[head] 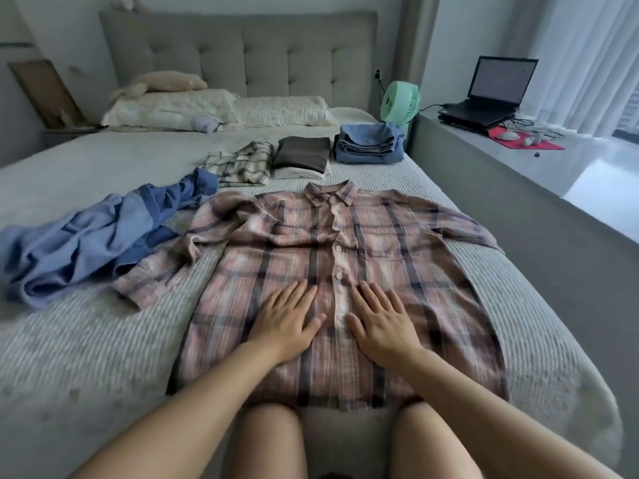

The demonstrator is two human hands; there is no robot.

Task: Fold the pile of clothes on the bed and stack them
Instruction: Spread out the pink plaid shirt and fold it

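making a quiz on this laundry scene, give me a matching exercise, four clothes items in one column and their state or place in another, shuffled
Things:
1. pink plaid shirt
2. blue garment
3. blue denim stack
4. dark brown top

States or places:
A. folded, on top of a lighter folded piece
B. crumpled and unfolded, left of the person
C. spread flat, button side up, both hands pressing on it
D. folded pile nearest the green fan

Pairs: 1-C, 2-B, 3-D, 4-A

The left hand and right hand lie flat on the shirt's lower front.
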